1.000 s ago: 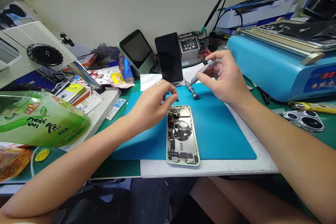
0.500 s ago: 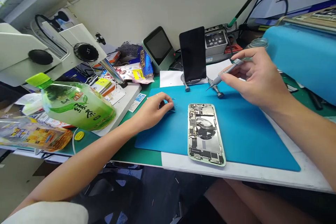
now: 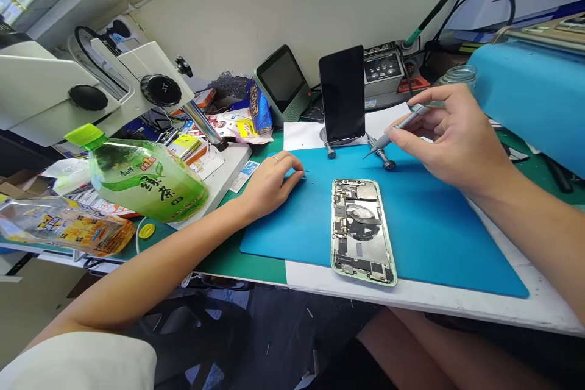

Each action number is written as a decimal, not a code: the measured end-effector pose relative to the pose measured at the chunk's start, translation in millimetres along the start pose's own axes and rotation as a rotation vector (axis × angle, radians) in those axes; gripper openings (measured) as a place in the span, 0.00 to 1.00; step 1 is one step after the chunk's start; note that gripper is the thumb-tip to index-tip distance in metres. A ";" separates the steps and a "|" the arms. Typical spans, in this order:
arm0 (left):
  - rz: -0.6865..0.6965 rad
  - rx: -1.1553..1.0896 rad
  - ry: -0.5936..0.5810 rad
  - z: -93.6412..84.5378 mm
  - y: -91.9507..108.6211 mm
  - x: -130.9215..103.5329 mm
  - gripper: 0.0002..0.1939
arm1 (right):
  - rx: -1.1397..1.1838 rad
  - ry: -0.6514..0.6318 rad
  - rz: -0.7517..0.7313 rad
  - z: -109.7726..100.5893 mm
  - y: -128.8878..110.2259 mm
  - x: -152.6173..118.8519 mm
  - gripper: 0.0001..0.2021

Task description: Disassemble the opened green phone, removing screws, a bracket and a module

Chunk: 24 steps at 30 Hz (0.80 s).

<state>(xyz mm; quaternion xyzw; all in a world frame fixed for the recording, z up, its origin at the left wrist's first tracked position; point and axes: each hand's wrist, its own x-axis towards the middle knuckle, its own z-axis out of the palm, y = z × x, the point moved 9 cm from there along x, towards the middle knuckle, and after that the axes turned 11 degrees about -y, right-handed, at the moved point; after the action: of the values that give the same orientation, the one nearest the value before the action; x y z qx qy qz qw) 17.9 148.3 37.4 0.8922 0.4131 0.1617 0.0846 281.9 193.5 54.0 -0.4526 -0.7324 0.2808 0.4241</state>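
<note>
An opened phone [image 3: 363,231] lies on the blue mat [image 3: 429,237], its inner parts showing. My right hand [image 3: 452,134] holds a grey screwdriver [image 3: 397,129] between thumb and fingers, its tip pointing down left above the mat. My left hand [image 3: 274,186] rests on the mat left of the phone, thumb and index finger pinched by a tiny piece too small to name. Small specks lie beside those fingertips. Another screwdriver [image 3: 382,153] lies on the mat behind the phone, below the dark screen [image 3: 342,94] that stands upright.
At the left are a green tea bottle [image 3: 148,180], a second bottle [image 3: 68,228] and a microscope arm [image 3: 132,82]. A small display [image 3: 282,82], a grey device [image 3: 382,68] and a glass jar [image 3: 459,75] stand at the back. A blue cover [image 3: 530,91] is at the right.
The whole view has shifted slightly. My left thumb and index finger have come closer together and lower at the mat. My right hand keeps its hold on the screwdriver.
</note>
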 end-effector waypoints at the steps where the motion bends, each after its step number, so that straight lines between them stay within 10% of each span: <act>1: 0.013 0.015 -0.004 0.1 0.7 -1.3 0.15 | 0.002 -0.004 -0.005 0.2 0.8 0.0 0.25; 9: 0.042 0.009 0.013 -10.4 9.6 -17.3 0.13 | 0.058 -0.054 -0.067 7.0 -5.6 -1.6 0.25; 24: 0.038 -0.055 -0.012 10.1 51.6 37.9 0.09 | 0.277 -0.129 -0.119 32.0 -31.5 -8.8 0.24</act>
<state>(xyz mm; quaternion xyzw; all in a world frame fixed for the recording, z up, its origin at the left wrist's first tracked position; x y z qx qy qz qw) 81.2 143.8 50.9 0.8982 0.3908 0.1694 0.1086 242.5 171.1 60.3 -0.3267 -0.7378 0.3819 0.4505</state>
